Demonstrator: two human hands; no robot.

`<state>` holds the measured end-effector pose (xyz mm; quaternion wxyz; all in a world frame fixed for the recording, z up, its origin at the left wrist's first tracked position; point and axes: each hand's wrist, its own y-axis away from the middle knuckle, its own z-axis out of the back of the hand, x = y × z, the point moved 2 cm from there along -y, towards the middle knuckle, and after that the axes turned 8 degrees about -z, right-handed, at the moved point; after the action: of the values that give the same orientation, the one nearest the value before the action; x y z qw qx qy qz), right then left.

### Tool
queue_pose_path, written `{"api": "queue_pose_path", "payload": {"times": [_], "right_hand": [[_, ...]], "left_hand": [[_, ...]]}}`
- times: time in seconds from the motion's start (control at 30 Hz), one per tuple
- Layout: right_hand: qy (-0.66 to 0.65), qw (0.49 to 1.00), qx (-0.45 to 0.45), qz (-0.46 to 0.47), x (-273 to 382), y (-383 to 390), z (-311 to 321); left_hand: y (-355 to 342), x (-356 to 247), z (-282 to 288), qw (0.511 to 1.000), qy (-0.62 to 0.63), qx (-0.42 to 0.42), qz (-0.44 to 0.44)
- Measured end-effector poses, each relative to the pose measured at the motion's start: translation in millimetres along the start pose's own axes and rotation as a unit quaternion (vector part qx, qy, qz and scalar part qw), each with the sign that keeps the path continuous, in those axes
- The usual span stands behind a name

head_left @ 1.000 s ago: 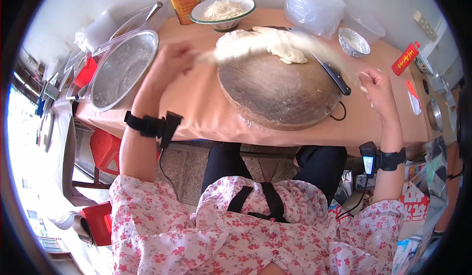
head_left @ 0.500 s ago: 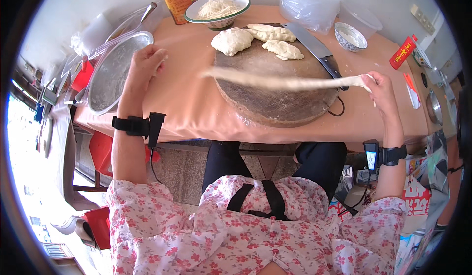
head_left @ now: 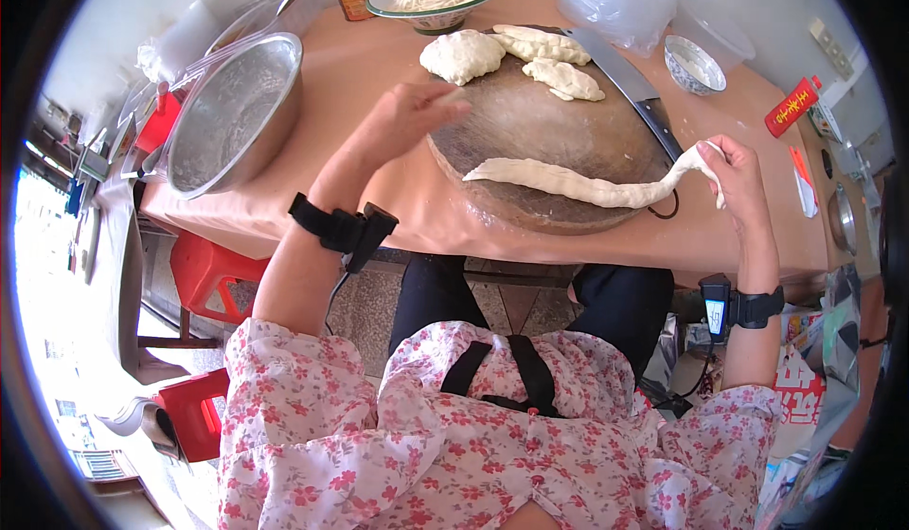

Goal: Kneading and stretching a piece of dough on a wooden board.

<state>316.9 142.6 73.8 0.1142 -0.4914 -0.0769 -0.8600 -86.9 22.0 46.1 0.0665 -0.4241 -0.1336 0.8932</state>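
Observation:
My right hand (head_left: 742, 181), beyond the board's right edge, is closed on one end of a long white dough strip (head_left: 568, 181). The strip sags across the round wooden board (head_left: 549, 130), its free end near the board's left side. Over the board's left edge is my left hand (head_left: 402, 121), apart from the strip, fingers drawn together; whatever may be in them is too blurred to name. At the board's far side sit a rounded dough lump (head_left: 463, 56) and two folded dough pieces, one in front (head_left: 562, 79) and one behind (head_left: 540, 44).
A broad knife (head_left: 615, 73) lies along the board's right edge. To the left stands a floury metal basin (head_left: 237, 113). Behind are a bowl of pale shreds (head_left: 434, 0) and a clear plastic tub (head_left: 615, 0). A small bowl of white powder (head_left: 695, 66) stands at right.
My left hand has moved right, from beside the basin to the board's left edge. The dough strip, stretched and blurred in mid-air before, has dropped lower over the board. My right hand keeps its end.

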Motion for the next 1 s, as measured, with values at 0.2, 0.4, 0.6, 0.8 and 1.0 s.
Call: {"api": "queue_pose_path", "payload": {"times": [0.2, 0.4, 0.6, 0.8, 1.0], "right_hand": [[-0.004, 1.0, -0.003, -0.016, -7, 6, 7], [-0.005, 1.0, -0.009, -0.004, -13, 8, 8], [0.016, 1.0, -0.013, -0.011, -13, 13, 16], [0.061, 0.996, -0.036, 0.044, -19, 19, 20], [0.197, 0.98, 0.024, 0.009, -6, 33, 24]], "left_hand": [[18, -25, -43, 0.984, -0.097, 0.079, -0.127], [2, -27, -54, 0.998, -0.041, 0.053, -0.005], [4, -33, -59, 0.958, -0.181, -0.104, -0.199], [25, -48, -78, 0.955, -0.209, 0.085, -0.193], [31, -47, -71, 0.954, -0.208, 0.024, -0.215]]}}
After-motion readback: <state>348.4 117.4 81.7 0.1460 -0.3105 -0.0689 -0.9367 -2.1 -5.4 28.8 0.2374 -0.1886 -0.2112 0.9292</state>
